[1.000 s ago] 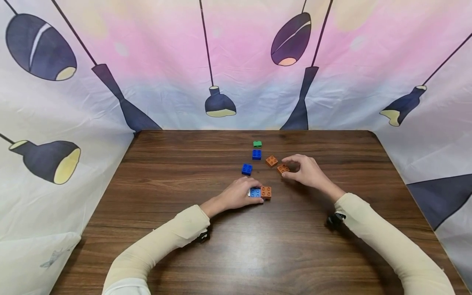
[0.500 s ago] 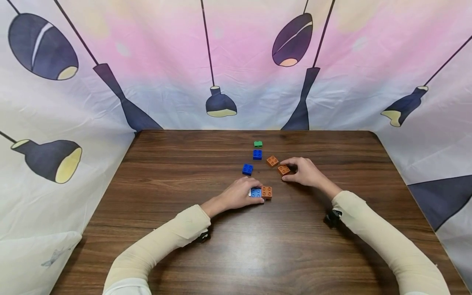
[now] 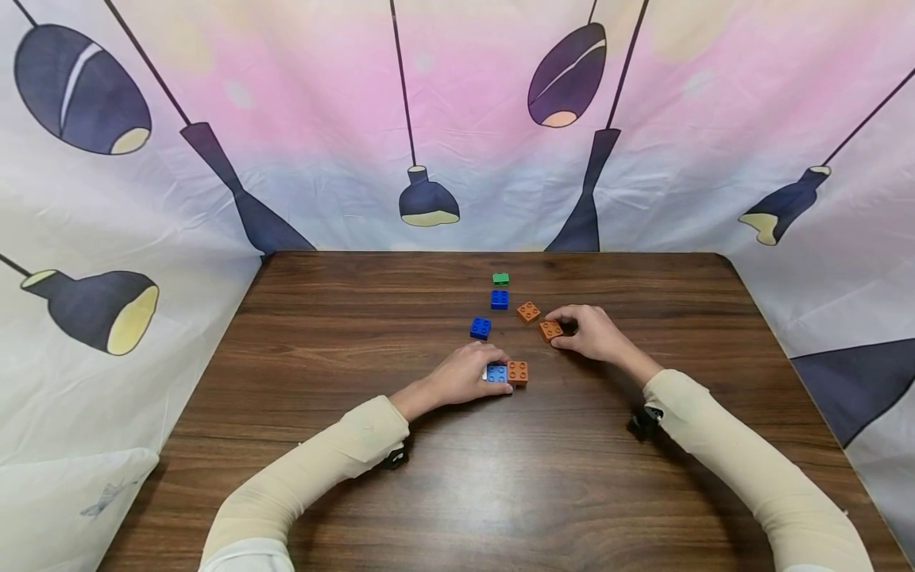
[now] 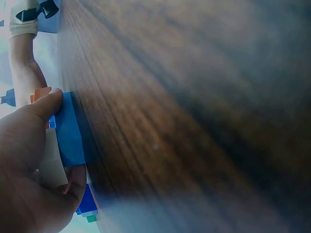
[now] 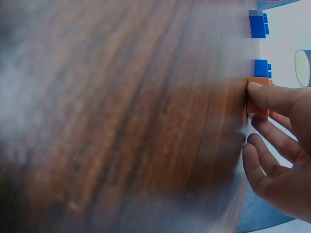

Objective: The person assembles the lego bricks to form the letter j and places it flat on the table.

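Note:
My left hand (image 3: 465, 375) grips a small assembly of toy building bricks low over the table. In it are a light blue brick (image 3: 496, 373), an orange brick (image 3: 518, 372) at its right end, a white brick (image 4: 52, 162) and a blue brick (image 4: 71, 131) on the table side. Fingers and palm cover part of it. Farther right, my right hand (image 3: 589, 332) pinches a loose orange brick (image 3: 550, 330) between thumb and finger, studs up. In the right wrist view the thumb lies on that brick's side, and the other fingers are loosely bent.
Another orange brick (image 3: 528, 312) lies just beyond the pinched one. Two dark blue bricks, a nearer one (image 3: 480, 327) and a farther one (image 3: 499, 299), lie to its left. A green brick (image 3: 500, 280) sits behind them on the wooden table (image 3: 357, 318). A printed cloth (image 3: 343, 119) hangs behind.
My right thumb and finger have closed in on the loose orange brick, which had a gap around it before. The left hand and its assembly have stayed in place.

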### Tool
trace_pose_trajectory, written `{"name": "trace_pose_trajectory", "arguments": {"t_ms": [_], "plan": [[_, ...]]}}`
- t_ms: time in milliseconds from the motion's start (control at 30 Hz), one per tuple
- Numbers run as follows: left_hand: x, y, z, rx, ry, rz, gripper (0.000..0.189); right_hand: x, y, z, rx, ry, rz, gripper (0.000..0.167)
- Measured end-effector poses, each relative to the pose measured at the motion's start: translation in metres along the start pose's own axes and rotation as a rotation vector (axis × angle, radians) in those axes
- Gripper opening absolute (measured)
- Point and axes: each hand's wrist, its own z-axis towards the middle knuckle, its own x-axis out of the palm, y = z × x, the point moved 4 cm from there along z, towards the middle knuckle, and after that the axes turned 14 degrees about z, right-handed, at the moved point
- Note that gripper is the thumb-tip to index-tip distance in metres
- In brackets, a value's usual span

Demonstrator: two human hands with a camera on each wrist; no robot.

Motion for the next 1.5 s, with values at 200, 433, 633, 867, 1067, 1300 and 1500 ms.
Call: {"name": "trace_pose_trajectory", "arguments": {"t_ms": [200,433,633,867,1067,1300,1500], "plan": [[0.001,0.0,0.0,-0.004,0.006,0.0,0.045,0.0,0.002,-0.002,0.006,-0.019,0.016,0.039],[0.0,0.0,0.0,-0.014,0.018,-0.009,0.047,0.001,0.013,-0.005,-0.003,-0.022,0.052,0.04],[0.0,0.0,0.0,-0.021,0.026,-0.015,0.047,0.002,0.024,-0.009,-0.023,-0.028,0.091,0.04],[0.001,0.0,0.0,-0.026,0.025,-0.025,0.046,0.004,0.033,-0.014,-0.036,-0.048,0.087,0.041],[0.002,0.001,0.001,-0.024,0.012,0.0,0.045,0.004,0.042,-0.018,-0.045,-0.075,0.092,0.04],[0.001,0.001,0.0,-0.02,-0.005,-0.02,0.043,0.007,0.053,-0.023,-0.064,-0.08,0.094,0.04],[0.001,0.0,0.0,-0.027,0.003,-0.032,0.044,0.012,0.062,-0.027,-0.084,-0.08,0.094,0.04]]}}
